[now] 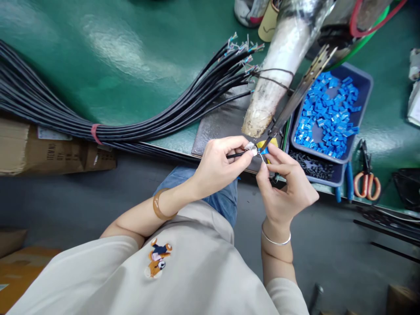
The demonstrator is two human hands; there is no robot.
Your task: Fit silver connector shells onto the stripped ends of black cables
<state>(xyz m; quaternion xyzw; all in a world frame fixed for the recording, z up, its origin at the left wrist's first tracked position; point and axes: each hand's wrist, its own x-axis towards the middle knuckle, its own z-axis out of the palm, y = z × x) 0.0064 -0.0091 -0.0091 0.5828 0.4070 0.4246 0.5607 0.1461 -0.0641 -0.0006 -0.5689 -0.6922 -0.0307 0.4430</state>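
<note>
Black cable (235, 155) is lying in the left hand (215, 165), close to the front edge of the tabletop (121, 70). The left grip is pressing thumb and fingers together around it. The right hand (286, 181) is holding its fingertips beside a thin white wire (262, 158) and a blue piece (264, 150); whether this grip is really pinching them, I cannot tell. Just beyond the hands, a wrapped pipe (280, 57) is leaving only narrow room. Leftward, a cable bundle (157, 127) is stretching near the edge; rightward, a tray (366, 105) is standing, with orange-handled cutters (366, 184) lying past it.
</note>
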